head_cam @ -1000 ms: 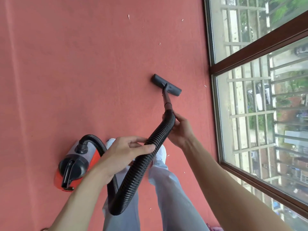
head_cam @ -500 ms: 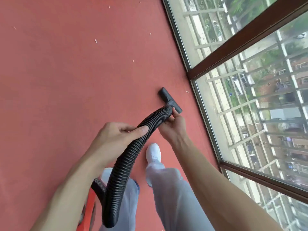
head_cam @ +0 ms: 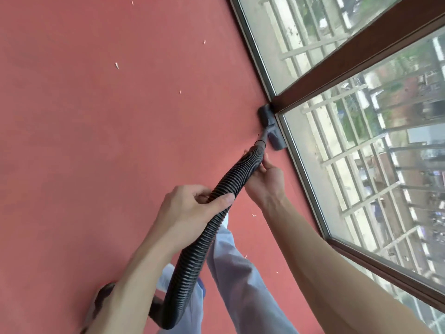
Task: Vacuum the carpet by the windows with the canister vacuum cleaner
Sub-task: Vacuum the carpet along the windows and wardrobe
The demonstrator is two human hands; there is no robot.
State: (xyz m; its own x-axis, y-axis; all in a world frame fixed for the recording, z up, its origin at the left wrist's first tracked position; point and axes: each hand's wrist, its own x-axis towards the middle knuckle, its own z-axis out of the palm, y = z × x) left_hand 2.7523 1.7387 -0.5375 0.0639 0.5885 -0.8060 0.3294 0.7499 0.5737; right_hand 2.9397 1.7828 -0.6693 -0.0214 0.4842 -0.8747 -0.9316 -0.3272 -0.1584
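Head view shows red carpet [head_cam: 101,145] meeting glass window [head_cam: 375,141]; black ribbed hose [head_cam: 214,210], likely light and floppy, is best gripped near its ends; left hand [head_cam: 190,208] clasps mid-hose, right hand [head_cam: 263,179] grips beside grey floor nozzle [head_cam: 271,127] touching the window frame; white scraps [head_cam: 117,65] remain; no containers

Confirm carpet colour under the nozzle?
Plain red, no pattern: the carpet around the grey nozzle, dotted with small white scraps. Head view, the only one, shows it.
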